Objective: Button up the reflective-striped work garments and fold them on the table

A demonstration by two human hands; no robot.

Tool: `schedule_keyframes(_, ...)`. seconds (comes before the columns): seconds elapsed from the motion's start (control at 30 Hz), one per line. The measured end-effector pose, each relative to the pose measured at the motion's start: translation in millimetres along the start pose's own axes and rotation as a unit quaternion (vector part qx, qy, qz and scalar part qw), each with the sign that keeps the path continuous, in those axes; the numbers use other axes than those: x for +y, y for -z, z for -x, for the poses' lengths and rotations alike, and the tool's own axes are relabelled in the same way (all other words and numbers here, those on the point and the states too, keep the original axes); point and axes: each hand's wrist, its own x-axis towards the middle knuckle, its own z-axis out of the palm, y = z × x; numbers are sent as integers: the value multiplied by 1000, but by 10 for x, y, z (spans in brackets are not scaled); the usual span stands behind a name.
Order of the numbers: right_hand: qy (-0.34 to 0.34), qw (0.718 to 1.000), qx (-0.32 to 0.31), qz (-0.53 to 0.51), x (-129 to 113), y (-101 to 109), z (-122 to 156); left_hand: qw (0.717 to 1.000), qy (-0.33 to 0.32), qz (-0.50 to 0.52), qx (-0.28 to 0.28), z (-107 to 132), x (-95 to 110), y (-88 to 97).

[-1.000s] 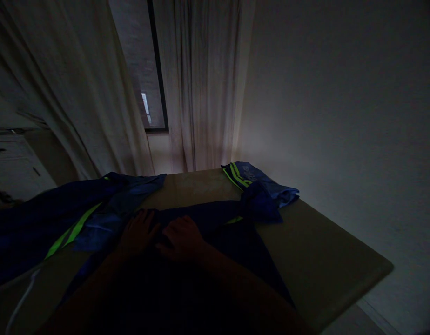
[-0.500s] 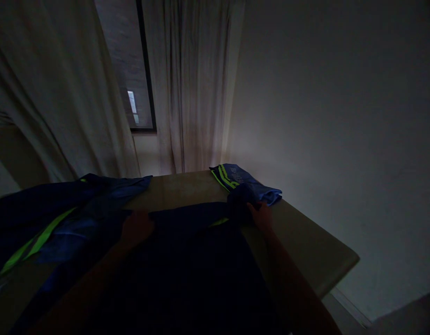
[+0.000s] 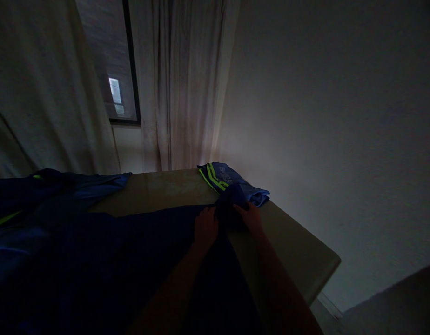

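Two hands meet in the head view at the far right corner of a dark navy garment [image 3: 138, 251] spread flat over the tan table [image 3: 298, 251]; left hand [image 3: 205, 226] lies on the cloth with fingers curled, right hand [image 3: 250, 217] pinches a bunched sleeve end, grip too dark to tell fully. One folded blue piece with lime stripes [image 3: 229, 181] sits just behind them near the curtain [image 3: 180, 93], more blue clothes [image 3: 43, 195] heaped at left, so folding looks barely begun on this one

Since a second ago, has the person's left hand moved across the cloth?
Yes. The left hand slid right along the dark blue garment, ending beside the right hand near the folded blue garment.
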Motion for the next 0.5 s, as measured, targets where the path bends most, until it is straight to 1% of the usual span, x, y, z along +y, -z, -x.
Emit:
schedule_keyframes(0.07, -21, 998, -41, -30, -41, 60, -12, 1000, -10, 15, -7, 21, -49, 8)
schedule_keyframes(0.13, -21, 995, -72, -60, -75, 127, -33, 999, -21, 28, -14, 33, -72, 32)
schedule_keyframes(0.17, -16, 995, -69, -68, -82, 160, -47, 999, -27, 33, -18, 38, -70, 46)
schedule_keyframes(0.2, -11, 997, -47, -66, -80, 190, -62, 998, -37, 38, -22, 43, -61, 59)
schedule_keyframes(0.3, -12, 998, 67, -11, -31, 248, -96, 996, -76, 43, -32, 69, -9, 84)
schedule_keyframes(0.33, -18, 996, 83, 1, -8, 252, -99, 995, -89, 41, -35, 81, 9, 87)
schedule_keyframes(0.4, -28, 997, 66, 3, 27, 240, -91, 993, -108, 34, -41, 107, 40, 87)
schedule_keyframes(0.43, -31, 998, 49, 2, 35, 226, -85, 992, -114, 30, -43, 119, 51, 87)
schedule_keyframes(0.5, -29, 999, 36, 7, 33, 194, -75, 992, -119, 21, -42, 139, 68, 87)
